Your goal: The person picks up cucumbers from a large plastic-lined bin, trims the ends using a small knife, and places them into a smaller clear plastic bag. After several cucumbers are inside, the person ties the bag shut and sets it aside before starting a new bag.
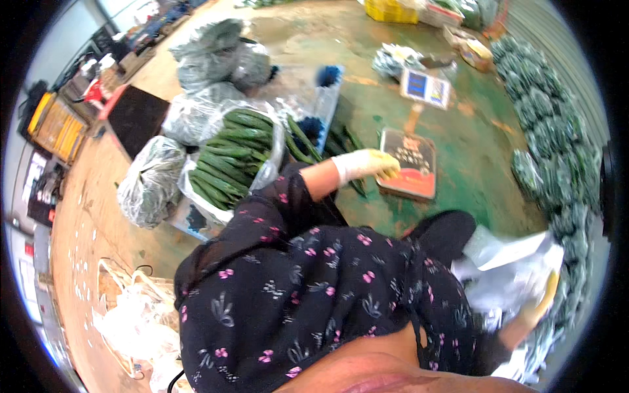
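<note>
My left hand [372, 165], in a white and yellowish glove, reaches over the near left edge of a bench scale's platform [407, 160]. Its fingers are curled together, and nothing shows in them. Just left of that forearm stands a bag-lined container packed with long green cucumbers [236, 157]. More cucumbers lie on the floor between it and the scale. Low on the right, my right hand [542, 302], gloved with yellow fingers, is closed on the edge of a clear plastic bag [508, 268]. Motion blurs the bag, and its contents cannot be made out.
Filled plastic bags [544, 118] are piled along the right wall. More tied bags [154, 177] stand around the cucumber container, beside a blue crate [327, 98]. The scale's display [426, 88] stands beyond its platform. A yellow crate [392, 10] sits far back; a chair frame [124, 295] lower left.
</note>
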Available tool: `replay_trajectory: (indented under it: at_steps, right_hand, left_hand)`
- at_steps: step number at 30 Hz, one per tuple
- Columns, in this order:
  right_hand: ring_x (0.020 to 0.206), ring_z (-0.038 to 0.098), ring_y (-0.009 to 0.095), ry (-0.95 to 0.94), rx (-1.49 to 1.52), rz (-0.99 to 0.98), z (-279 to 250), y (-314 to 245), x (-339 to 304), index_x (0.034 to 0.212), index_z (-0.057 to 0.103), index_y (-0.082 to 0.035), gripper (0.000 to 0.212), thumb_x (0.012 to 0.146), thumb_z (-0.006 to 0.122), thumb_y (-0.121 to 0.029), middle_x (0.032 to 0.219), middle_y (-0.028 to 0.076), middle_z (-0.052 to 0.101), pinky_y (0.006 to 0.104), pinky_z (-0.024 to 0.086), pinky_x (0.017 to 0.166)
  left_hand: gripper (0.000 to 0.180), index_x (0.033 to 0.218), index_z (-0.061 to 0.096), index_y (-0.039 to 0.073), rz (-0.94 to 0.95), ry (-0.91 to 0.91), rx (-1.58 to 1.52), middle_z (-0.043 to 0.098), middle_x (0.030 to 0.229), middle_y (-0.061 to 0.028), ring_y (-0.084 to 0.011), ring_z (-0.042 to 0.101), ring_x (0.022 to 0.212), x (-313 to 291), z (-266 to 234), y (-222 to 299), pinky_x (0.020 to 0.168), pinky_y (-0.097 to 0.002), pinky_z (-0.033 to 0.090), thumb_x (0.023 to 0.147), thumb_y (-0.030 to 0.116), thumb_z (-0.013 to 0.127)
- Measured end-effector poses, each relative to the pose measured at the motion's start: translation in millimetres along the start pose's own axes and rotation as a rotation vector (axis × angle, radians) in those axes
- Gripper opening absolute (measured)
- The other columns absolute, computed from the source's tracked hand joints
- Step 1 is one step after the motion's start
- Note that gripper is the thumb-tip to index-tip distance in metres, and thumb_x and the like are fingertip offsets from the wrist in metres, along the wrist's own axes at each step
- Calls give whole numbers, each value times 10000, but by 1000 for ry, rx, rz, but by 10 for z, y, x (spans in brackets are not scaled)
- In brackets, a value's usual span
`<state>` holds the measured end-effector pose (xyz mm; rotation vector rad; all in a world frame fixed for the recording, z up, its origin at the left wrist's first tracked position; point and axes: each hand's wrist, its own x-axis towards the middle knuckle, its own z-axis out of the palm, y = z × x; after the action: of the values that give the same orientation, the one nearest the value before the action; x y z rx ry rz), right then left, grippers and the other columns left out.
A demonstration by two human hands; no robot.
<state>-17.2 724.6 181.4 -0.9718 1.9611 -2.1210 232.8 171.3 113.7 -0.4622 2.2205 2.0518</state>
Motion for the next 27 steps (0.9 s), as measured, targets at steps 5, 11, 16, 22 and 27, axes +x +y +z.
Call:
replay_trajectory:
  at_steps: [5, 11, 16, 22, 27]
  right_hand:
    - [976, 587, 225, 3, 202, -33, 1891, -451, 1287, 1242, 468, 10, 392, 940, 460, -240, 1155, 137, 570, 346, 510, 799]
    - [1014, 571, 268, -327, 616, 345, 2984, -398, 1996, 1214, 479, 29, 476, 844, 626, -231, 1141, 162, 579, 380, 461, 897]
    - [1018, 574, 257, -516, 745, 498, 3399, 95, 2263, 1217, 481, 24, 463, 852, 617, -227, 1140, 152, 585, 382, 465, 891]
    - [1078, 553, 268, -592, 745, 627, 3817, 280, 2142, 1271, 449, -5, 475, 900, 545, -286, 1210, 154, 551, 406, 449, 924]
    - [1042, 572, 264, -684, 824, 794, 3989, 297, 1958, 1251, 463, -5, 421, 915, 517, -252, 1181, 151, 568, 399, 463, 905]
  left_hand:
    - [449, 1118, 581, 15, 3, 110, -192, 621, 1076, -131, -210, 592, 957, -127, -39, -43, 847, -332, 447, 917, 382, 420]
    - [430, 1091, 562, 15, 74, 204, -534, 624, 1020, -133, -233, 591, 935, -408, -135, -305, 840, -345, 451, 940, 385, 404]
    - [384, 915, 600, -5, 224, 278, -723, 643, 855, -128, -236, 618, 767, -897, 21, -224, 745, -349, 480, 938, 342, 437]
    - [275, 964, 594, -7, 499, 635, -349, 627, 895, -77, -166, 577, 861, -1080, 95, 189, 821, -286, 432, 935, 235, 468]
    - [468, 1237, 476, 0, 456, 975, -242, 524, 1217, -99, -168, 507, 1082, -460, -434, 82, 920, -293, 397, 870, 267, 596]
